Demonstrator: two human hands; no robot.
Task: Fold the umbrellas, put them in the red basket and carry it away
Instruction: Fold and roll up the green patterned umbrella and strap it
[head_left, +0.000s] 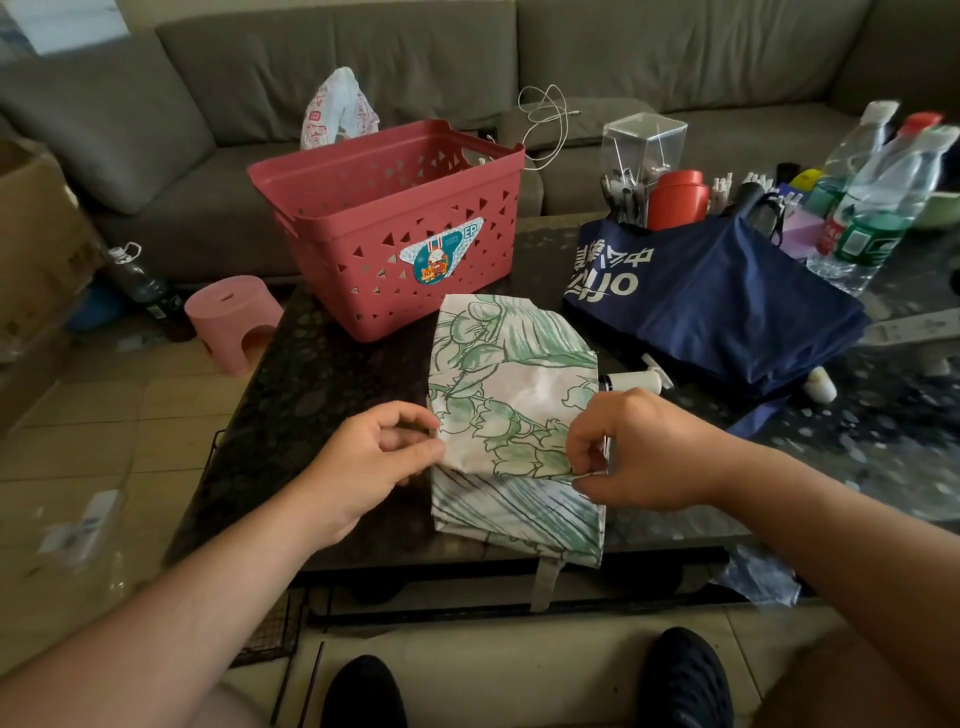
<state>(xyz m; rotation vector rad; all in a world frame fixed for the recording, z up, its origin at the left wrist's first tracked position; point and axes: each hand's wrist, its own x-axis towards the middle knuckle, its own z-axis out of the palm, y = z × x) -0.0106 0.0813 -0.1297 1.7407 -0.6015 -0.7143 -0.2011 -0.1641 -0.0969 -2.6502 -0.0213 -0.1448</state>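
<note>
A white umbrella with a green flower print (511, 384) lies flat on the dark table, its grey strap hanging over the front edge. My left hand (371, 467) pinches its left fabric edge. My right hand (631, 452) pinches the right edge near its white handle (641, 382). A navy blue umbrella (711, 301) with white lettering lies collapsed to the right. The red basket (395, 228) stands empty just behind the white umbrella.
Water bottles (878, 197), a red canister (675, 200) and a clear box crowd the table's back right. A grey sofa runs behind. A pink stool (234, 322) and a dark bottle stand on the floor at left. My feet are below the table edge.
</note>
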